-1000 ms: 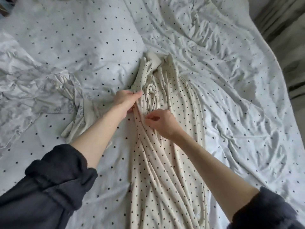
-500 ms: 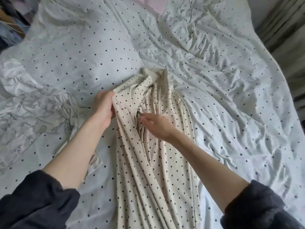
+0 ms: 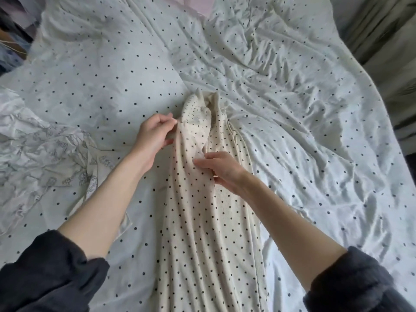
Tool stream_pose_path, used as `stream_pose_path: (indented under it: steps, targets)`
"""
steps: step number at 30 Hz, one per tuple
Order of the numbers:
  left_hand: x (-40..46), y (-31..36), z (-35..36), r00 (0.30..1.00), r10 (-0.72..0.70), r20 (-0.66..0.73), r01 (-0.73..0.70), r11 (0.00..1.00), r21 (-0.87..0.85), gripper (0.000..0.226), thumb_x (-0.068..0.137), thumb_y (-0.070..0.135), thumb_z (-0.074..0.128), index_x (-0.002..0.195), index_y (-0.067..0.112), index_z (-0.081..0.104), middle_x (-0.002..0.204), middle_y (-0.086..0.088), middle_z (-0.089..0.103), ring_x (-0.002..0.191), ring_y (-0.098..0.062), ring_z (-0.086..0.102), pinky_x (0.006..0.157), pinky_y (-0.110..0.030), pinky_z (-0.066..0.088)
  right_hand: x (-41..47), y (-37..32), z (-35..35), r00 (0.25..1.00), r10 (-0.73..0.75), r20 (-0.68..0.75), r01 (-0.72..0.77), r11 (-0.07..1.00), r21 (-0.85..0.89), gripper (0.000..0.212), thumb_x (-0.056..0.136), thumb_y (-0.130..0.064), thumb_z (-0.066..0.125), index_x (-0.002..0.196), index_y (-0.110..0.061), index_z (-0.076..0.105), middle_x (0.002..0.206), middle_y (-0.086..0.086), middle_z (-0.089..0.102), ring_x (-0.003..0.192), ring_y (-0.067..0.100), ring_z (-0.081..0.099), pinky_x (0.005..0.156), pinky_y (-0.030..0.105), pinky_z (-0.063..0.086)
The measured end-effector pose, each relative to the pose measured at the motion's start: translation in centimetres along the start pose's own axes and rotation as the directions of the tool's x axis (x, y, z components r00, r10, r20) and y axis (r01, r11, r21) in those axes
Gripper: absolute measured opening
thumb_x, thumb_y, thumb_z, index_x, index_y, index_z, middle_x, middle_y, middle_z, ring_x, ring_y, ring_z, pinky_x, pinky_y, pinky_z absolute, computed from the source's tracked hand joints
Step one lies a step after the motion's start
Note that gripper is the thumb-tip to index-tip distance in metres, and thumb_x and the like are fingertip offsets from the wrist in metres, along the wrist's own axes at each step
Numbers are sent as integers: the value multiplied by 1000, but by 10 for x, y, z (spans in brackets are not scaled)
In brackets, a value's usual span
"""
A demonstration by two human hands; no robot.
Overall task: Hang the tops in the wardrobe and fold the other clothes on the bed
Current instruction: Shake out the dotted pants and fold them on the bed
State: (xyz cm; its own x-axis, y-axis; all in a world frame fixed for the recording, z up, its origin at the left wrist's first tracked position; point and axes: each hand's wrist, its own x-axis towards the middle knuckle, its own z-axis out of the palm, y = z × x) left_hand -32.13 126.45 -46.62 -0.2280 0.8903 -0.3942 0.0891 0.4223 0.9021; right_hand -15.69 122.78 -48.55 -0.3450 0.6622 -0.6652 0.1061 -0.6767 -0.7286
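Head view — one entry per item.

Cream dotted garment (image 3: 202, 233): long, cream cloth with small dark dots, lying lengthwise down the middle of the bed (image 3: 304, 131) and running out of the picture at the near edge. Gathered in long folds; its far end is bunched into a narrow, raised peak.

Left hand (image 3: 153, 136): at the left edge of the garment's far end. Fingers curled, thumb and fingertips pinching the cloth edge and lifting it slightly off the cover. Forearm bare, a dark sleeve (image 3: 51, 271) pushed up toward the elbow.

Right hand (image 3: 221, 168): on top of the garment, just nearer than the left hand and toward the middle of the cloth. Fingers bent, their tips pinching a small fold of the fabric. Forearm bare, a second dark sleeve (image 3: 351, 287) at the lower right.

Bed: covered by a pale cover with widely spaced dark dots, heavily creased on the right half, smoother on the left.

Printed white cloth (image 3: 40, 154): crumpled, with a faint grey line pattern, lying on the left side of the bed — apart from the garment, its nearest corner under the left forearm.

Pink fabric (image 3: 202, 5): a small patch at the far edge of the bed, too little visible to identify.
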Motion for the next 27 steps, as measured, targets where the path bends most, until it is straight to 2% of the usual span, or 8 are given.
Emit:
stream_pose_path:
  steps: [3,6,10,14,17,19,24,27]
  targets:
    - [-4,-13,-2,997,-23,75,4,971,238,22,97,11,46,96,24,65,122,3,58,116,-14,53,101,-36,43,-5,2,-14,990,6,-141,7,995,95,10,88,-15,63,88,-6,60,84,8,63,70,16,60,71,29,52]
    - [-10,-35,3,996,-67,61,35,906,421,23,94,14,52,116,19,60,119,2,57,113,-15,52,100,-33,41,-12,9,-32,954,41,-298,-4,992,124,12,89,-13,60,78,-9,59,76,7,58,66,19,55,69,33,47]
    - [-17,-53,8,989,-117,-94,139,949,282,5,92,16,59,94,13,62,88,6,59,88,-13,55,74,-22,41,-12,11,-45,952,134,-276,-58,962,268,10,87,-15,63,85,-5,64,78,7,61,73,20,59,75,34,52]
    - [-16,-53,2,943,-321,-92,321,947,-20,16,90,15,61,75,18,61,73,2,64,65,-12,60,56,-22,47,-1,-7,-35,976,168,-141,-128,957,260,25,83,-21,70,102,-4,66,95,9,70,91,22,67,89,38,54]
    - [-16,-52,-3,926,-371,-68,370,928,-33,4,85,11,67,84,15,66,73,1,68,58,-12,64,51,-23,49,1,-15,-37,952,-34,-304,89,982,167,6,83,-15,69,82,-10,66,73,2,69,61,11,65,61,24,57]
    - [-15,-53,-3,944,-319,-90,322,947,21,6,84,11,68,86,17,67,71,3,66,56,-9,62,50,-22,47,-5,-7,-49,891,-141,-431,191,979,74,17,83,-14,68,67,-13,63,54,-6,60,47,7,54,43,17,44]
    - [-8,-55,6,948,-311,-63,316,944,97,20,95,22,54,78,20,66,58,2,64,52,-9,55,46,-18,37,-16,31,-78,885,130,-447,-175,983,-61,18,87,-17,64,74,-5,62,69,8,56,61,18,52,61,31,46]
    - [7,-55,11,948,-292,-123,308,941,141,18,94,27,52,85,19,66,69,-1,61,71,-19,56,64,-27,45,7,11,-83,889,115,-443,-154,987,-54,30,87,-29,63,85,1,66,73,8,59,67,20,55,79,39,53]
